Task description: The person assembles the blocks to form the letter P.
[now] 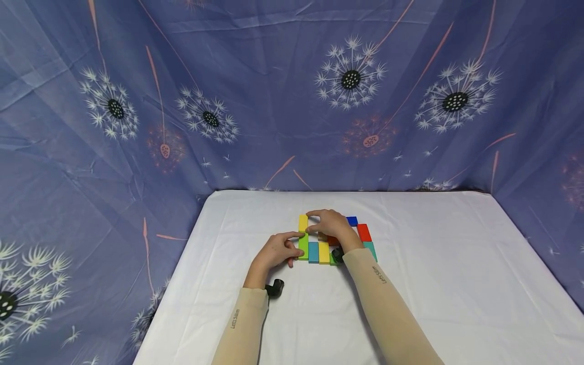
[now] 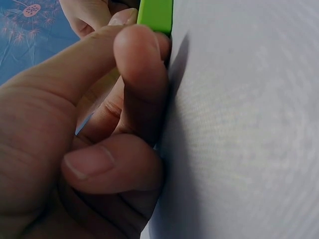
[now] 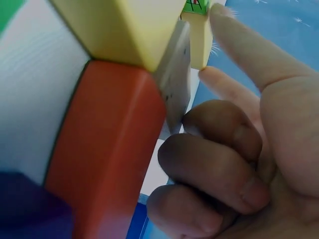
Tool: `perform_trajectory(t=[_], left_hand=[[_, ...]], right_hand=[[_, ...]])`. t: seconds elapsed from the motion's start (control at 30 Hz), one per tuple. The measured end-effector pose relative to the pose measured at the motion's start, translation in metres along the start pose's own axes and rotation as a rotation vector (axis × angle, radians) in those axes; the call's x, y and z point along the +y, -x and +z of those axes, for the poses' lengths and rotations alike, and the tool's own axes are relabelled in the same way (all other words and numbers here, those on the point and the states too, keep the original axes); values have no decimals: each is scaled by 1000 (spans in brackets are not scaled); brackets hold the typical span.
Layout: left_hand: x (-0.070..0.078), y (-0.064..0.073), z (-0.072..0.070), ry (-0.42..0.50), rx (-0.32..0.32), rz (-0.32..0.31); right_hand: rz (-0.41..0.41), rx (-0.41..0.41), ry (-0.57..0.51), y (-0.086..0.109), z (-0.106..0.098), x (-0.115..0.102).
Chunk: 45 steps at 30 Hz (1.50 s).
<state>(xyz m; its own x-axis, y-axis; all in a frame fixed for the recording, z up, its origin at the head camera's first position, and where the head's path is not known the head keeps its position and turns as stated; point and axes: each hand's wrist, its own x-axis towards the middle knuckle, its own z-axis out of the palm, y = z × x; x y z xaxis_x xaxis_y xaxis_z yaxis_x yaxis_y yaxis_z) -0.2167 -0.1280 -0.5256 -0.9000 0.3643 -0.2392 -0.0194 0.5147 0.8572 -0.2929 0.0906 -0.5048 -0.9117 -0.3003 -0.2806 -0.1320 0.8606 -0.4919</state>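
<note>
Several coloured blocks form a ring on the white tabletop. In the head view my left hand (image 1: pixel 275 249) pinches a light green block (image 1: pixel 303 247) at the ring's left side, thumb and forefinger at its edge. The same block (image 2: pixel 155 15) shows at the top of the left wrist view, the other fingers curled below. My right hand (image 1: pixel 332 224) reaches over the ring. Its thumb and forefinger pinch a yellow block (image 1: pixel 303 223) beyond the green one. Its other fingers curl in, beside a red block (image 3: pixel 107 124) in the right wrist view.
Blue-grey (image 1: pixel 313 252) and yellow (image 1: pixel 324 252) blocks line the near side. A red block (image 1: pixel 364 232), a teal block (image 1: pixel 370 249) and a dark blue block (image 1: pixel 352 221) lie right. A brown slab (image 3: pixel 175 74) with small dots stands inside. Patterned cloth (image 1: pixel 274 101) hangs behind.
</note>
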Motion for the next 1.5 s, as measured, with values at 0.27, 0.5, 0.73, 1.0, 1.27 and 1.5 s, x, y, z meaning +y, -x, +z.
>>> perform_trajectory(t=[0.27, 0.5, 0.73, 1.0, 1.27, 1.5], left_hand=[[-1, 0, 1, -14, 4, 11], [-2, -1, 0, -6, -2, 13], [0, 0, -1, -25, 5, 11], [-1, 0, 0, -3, -4, 17], [-3, -1, 0, -2, -3, 14], [-2, -1, -1, -12, -3, 24]], right_hand=[[-31, 24, -68, 11, -2, 11], [-83, 77, -144, 31, -8, 17], [-65, 129, -151, 60, -12, 11], [-79, 143, -149, 88, 0, 7], [-71, 130, -164, 95, 17, 4], [-55, 118, -122, 93, 28, 4]])
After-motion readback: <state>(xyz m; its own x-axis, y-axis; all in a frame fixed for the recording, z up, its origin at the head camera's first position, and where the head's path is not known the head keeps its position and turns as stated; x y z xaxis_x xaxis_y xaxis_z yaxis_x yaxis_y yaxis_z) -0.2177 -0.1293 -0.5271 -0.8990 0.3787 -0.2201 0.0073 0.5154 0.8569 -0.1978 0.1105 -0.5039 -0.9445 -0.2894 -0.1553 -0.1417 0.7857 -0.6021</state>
